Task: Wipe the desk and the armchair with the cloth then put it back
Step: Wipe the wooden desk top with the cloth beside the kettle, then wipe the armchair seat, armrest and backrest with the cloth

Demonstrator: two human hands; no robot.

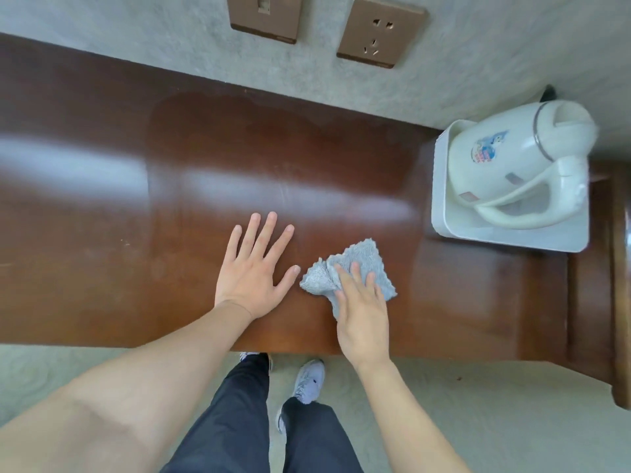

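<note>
A glossy dark brown wooden desk (170, 186) fills the middle of the view. A crumpled grey-blue cloth (367, 259) lies on it near the front edge. My right hand (362, 312) presses down on the cloth's near part, fingers bent over it. My left hand (254, 268) rests flat on the bare wood just left of the cloth, fingers spread, holding nothing. A damp patch shows on the wood toward the wall. No armchair is in view.
A white electric kettle (515, 158) stands on a white tray (512, 238) at the desk's right end. Two bronze wall plates, one a socket (380, 32), sit on the grey wall behind. My legs and shoes stand on the pale floor below.
</note>
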